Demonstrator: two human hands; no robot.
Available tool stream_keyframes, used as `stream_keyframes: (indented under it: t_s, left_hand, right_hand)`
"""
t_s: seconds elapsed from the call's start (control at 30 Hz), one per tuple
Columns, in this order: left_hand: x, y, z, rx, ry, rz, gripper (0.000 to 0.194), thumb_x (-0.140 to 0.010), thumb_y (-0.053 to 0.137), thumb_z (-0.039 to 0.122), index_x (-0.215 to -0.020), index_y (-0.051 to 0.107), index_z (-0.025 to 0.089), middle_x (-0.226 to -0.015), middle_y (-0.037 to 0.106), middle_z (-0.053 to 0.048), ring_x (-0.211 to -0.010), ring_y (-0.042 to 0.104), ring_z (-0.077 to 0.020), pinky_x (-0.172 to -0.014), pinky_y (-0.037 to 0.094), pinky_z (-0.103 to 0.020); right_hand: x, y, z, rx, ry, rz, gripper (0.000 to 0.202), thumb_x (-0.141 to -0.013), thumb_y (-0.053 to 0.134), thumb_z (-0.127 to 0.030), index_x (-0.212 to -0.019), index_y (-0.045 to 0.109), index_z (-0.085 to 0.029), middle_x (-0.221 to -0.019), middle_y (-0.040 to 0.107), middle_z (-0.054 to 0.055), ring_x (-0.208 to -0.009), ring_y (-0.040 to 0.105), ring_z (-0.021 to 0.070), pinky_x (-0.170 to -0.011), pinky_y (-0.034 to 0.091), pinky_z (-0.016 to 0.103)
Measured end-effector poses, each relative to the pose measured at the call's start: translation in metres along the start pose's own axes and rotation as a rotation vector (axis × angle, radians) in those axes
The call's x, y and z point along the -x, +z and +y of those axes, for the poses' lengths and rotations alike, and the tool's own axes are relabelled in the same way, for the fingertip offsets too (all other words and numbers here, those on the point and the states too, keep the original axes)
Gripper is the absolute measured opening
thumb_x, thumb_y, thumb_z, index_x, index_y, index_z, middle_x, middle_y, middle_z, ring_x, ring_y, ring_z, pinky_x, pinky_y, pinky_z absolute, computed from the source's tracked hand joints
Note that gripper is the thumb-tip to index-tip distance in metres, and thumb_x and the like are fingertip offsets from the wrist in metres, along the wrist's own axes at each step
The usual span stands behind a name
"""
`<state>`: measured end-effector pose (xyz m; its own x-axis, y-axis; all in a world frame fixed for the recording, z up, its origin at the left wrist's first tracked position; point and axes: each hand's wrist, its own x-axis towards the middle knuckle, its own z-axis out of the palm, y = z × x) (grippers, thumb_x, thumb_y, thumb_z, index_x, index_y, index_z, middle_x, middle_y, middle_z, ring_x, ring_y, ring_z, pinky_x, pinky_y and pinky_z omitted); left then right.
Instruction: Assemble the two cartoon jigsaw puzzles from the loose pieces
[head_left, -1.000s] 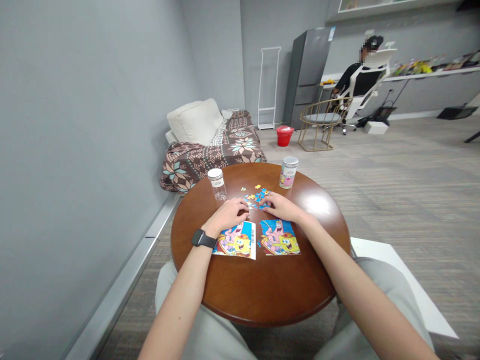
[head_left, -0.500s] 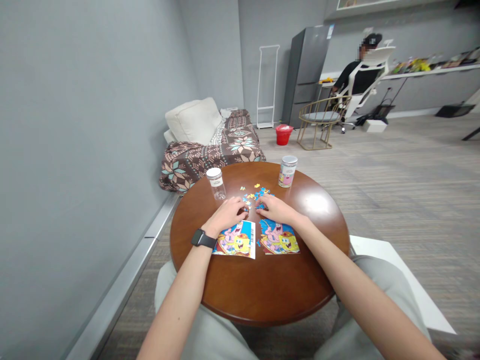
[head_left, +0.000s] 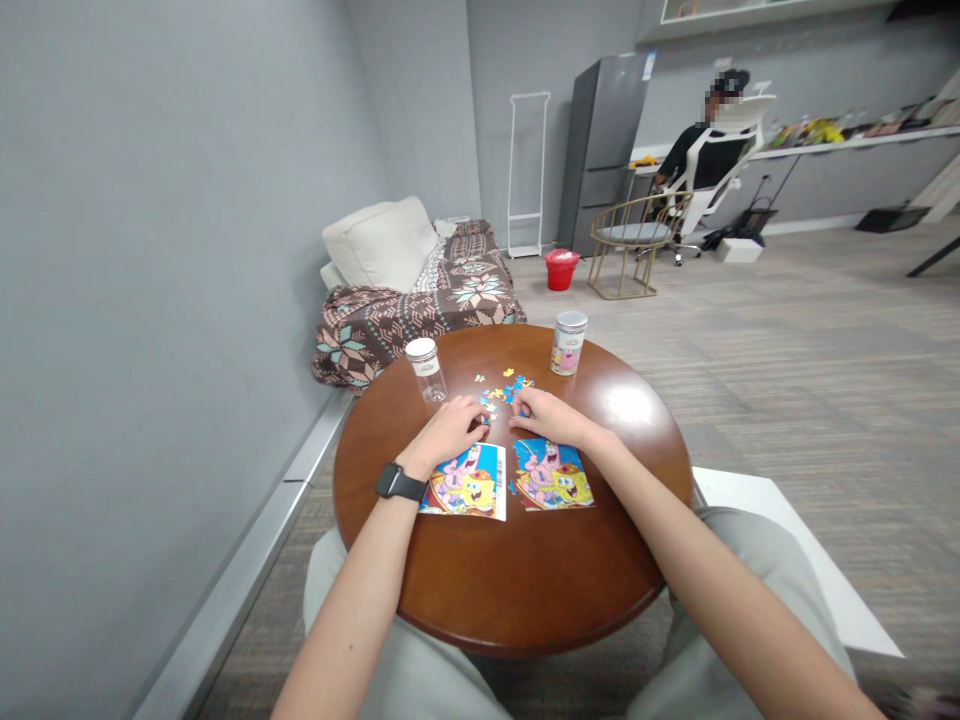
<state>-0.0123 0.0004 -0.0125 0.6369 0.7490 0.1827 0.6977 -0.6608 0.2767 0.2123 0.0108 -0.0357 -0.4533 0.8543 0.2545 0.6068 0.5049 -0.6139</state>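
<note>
Loose puzzle pieces (head_left: 513, 391), mostly blue and yellow, lie scattered on the round brown surface (head_left: 525, 590), beyond and between the two hands. The left hand (head_left: 451, 432), below a black watch (head_left: 395, 482), has its fingers curled down beside a few pieces; whether it grasps one cannot be told. The right hand (head_left: 549, 416) curves its thumb and fingers around blue pieces, and its grip on them is likewise unclear. Nearer the person, a picture sheet (head_left: 465, 492) lies partly under the left hand, and a joined puzzle (head_left: 555, 480) lies to its right, with a small blue piece (head_left: 512, 487) between them. Farther out, a clear jar (head_left: 429, 372) with a white lid stands at the left and a printed tin (head_left: 568, 345) at the right. Past the surface are a patterned couch cover (head_left: 450, 295), a red bucket (head_left: 560, 270) and a seated person (head_left: 681, 150).
</note>
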Motion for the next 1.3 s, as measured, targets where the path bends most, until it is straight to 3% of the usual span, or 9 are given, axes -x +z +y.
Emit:
stream_keyframes:
  t_s: [0.1, 0.23, 0.43, 0.73, 1.0, 1.17, 1.3]
  left_hand:
    - [0.0, 0.001, -0.002, 0.028, 0.005, 0.003, 0.015, -0.088, 0.054, 0.023, -0.096, 0.065, 0.018, -0.097, 0.06, -0.006, -0.095, 0.054, -0.0202, -0.089, 0.044, -0.034]
    - [-0.001, 0.002, -0.003, 0.046, 0.014, 0.008, 0.013, -0.088, 0.053, 0.022, -0.091, 0.066, 0.019, -0.095, 0.06, -0.005, -0.093, 0.054, -0.0193, -0.089, 0.044, -0.033]
    - [-0.001, 0.001, -0.002, 0.042, 0.005, 0.003, 0.012, -0.088, 0.053, 0.024, -0.087, 0.064, 0.018, -0.092, 0.06, -0.004, -0.09, 0.053, -0.0192, -0.086, 0.044, -0.034]
    - [-0.001, -0.001, -0.002, 0.053, 0.013, -0.001, 0.009, -0.085, 0.06, 0.027, -0.086, 0.064, 0.019, -0.091, 0.06, -0.004, -0.09, 0.055, -0.0194, -0.084, 0.045, -0.033]
    - [-0.002, 0.0, -0.003, 0.049, 0.032, -0.016, 0.016, -0.091, 0.05, 0.021, -0.089, 0.066, 0.018, -0.095, 0.061, -0.005, -0.094, 0.055, -0.0196, -0.09, 0.045, -0.034]
    - [-0.002, 0.002, -0.004, 0.017, 0.031, 0.007, 0.021, -0.09, 0.047, 0.015, -0.098, 0.066, 0.019, -0.099, 0.062, -0.006, -0.096, 0.055, -0.0195, -0.091, 0.045, -0.035]
    - [-0.001, 0.002, -0.005, 0.012, 0.018, -0.004, 0.021, -0.09, 0.049, 0.021, -0.098, 0.068, 0.02, -0.098, 0.061, -0.007, -0.096, 0.055, -0.0199, -0.091, 0.045, -0.035]
  right_hand:
    - [-0.003, -0.001, -0.004, -0.202, 0.081, 0.033, 0.019, -0.076, 0.068, -0.031, -0.075, 0.056, -0.017, -0.067, 0.052, -0.003, -0.063, 0.048, 0.0113, -0.061, 0.037, 0.025]
    - [-0.005, -0.006, -0.011, -0.705, 0.308, 0.069, 0.028, -0.072, 0.074, -0.038, -0.077, 0.06, -0.015, -0.063, 0.055, -0.003, -0.056, 0.048, 0.0085, -0.051, 0.036, 0.021]
    - [-0.003, -0.017, -0.02, -1.153, 0.566, 0.045, 0.009, -0.083, 0.067, -0.018, -0.076, 0.067, -0.011, -0.079, 0.071, 0.007, -0.063, 0.062, 0.0083, -0.054, 0.048, 0.016]
    - [-0.001, -0.016, -0.019, -1.203, 0.557, -0.047, 0.014, -0.09, 0.058, -0.014, -0.089, 0.071, -0.009, -0.097, 0.075, 0.013, -0.076, 0.071, 0.0114, -0.061, 0.056, 0.014]
    - [-0.002, -0.016, -0.016, -1.219, 0.568, -0.037, 0.002, -0.081, 0.068, -0.009, -0.079, 0.067, -0.011, -0.083, 0.073, 0.008, -0.075, 0.071, 0.0117, -0.063, 0.056, 0.014]
    - [-0.003, -0.016, -0.016, -1.272, 0.541, 0.006, 0.008, -0.082, 0.062, -0.006, -0.077, 0.064, -0.013, -0.077, 0.07, 0.005, -0.063, 0.063, 0.0077, -0.057, 0.052, 0.015]
    - [-0.003, -0.016, -0.014, -1.277, 0.501, -0.028, 0.005, -0.081, 0.063, -0.01, -0.085, 0.067, -0.012, -0.069, 0.064, 0.001, -0.052, 0.051, 0.0054, -0.05, 0.046, 0.015]
